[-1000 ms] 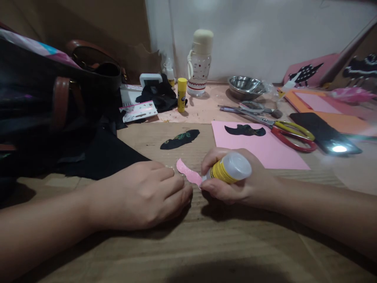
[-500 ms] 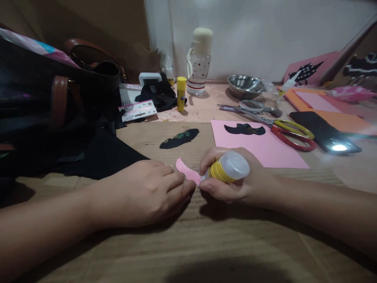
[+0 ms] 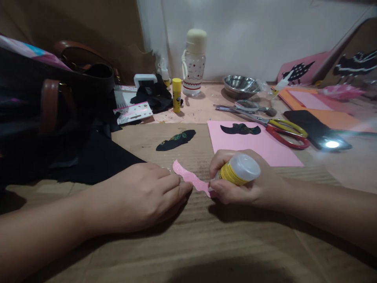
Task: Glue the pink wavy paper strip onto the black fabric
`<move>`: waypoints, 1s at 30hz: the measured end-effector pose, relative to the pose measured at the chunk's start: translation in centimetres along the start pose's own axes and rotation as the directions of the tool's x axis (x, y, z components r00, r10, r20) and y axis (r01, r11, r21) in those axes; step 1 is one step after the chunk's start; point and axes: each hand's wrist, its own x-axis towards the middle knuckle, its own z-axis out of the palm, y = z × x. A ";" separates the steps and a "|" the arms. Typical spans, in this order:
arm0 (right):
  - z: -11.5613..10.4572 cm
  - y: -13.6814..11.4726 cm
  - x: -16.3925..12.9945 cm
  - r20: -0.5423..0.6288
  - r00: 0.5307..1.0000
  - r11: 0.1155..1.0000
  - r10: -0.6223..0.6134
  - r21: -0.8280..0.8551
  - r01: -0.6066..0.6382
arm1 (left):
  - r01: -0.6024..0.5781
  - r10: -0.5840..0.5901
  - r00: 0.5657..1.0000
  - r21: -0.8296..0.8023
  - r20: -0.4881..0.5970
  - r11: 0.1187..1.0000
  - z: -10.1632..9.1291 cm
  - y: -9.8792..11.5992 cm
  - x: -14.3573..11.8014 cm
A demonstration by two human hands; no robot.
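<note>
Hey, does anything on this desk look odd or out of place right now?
One thing: the phone at the right lies with its flashlight on, glaring toward the camera. The scissors rest partly on the pink sheet.

A brown wooden tabletop [image 3: 206, 243] with a visible grain fills the lower half of the frame and runs back to a paler, pinkish surface [image 3: 206, 108] in the upper middle, speckled with small scraps. Behind it, across the upper middle and upper right, stands a plain white wall [image 3: 259, 35], evenly lit and bare. In the upper left a brown panel [image 3: 88, 23] meets the white wall at a vertical edge, its lower part ragged. At the far upper right a slanted brown board [image 3: 335, 59] leans against the wall. The light is dim and warm overall; one small, bright white glare [image 3: 332, 144] shines at the right of the frame.
</note>
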 end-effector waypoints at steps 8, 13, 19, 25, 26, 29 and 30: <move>0.1 0.1 -0.8 -0.060 0.997 0.996 -0.045 0.069 0.049 | 0.001 -0.002 1.000 -0.029 -0.018 1.000 0.0 0.1 0.1; 0.4 0.0 -0.4 -0.071 0.995 0.997 -0.064 0.034 0.066 | 0.008 -0.008 1.000 0.001 -0.008 1.000 0.1 0.1 0.0; 0.4 -0.2 -0.3 -0.047 0.998 0.999 -0.039 -0.029 0.038 | 0.014 -0.015 0.999 0.018 0.033 1.000 0.1 0.2 -0.1; 0.2 -0.1 -0.4 -0.030 0.998 0.996 -0.057 -0.068 0.055 | 0.006 -0.006 1.000 0.006 0.004 1.000 0.1 0.2 -0.1; 0.2 -0.1 -0.4 -0.027 0.998 0.997 -0.049 -0.066 0.047 | 0.010 -0.010 1.000 0.003 0.006 1.000 0.1 0.2 -0.1; 0.2 -0.1 -0.3 -0.045 0.998 0.998 -0.045 -0.044 0.043 | 0.018 -0.018 1.000 0.002 0.004 1.000 0.1 0.2 -0.1; 0.2 -0.1 -0.3 -0.047 0.998 0.999 -0.040 -0.030 0.038 | 0.019 -0.019 1.000 0.003 0.008 1.000 0.1 0.2 -0.1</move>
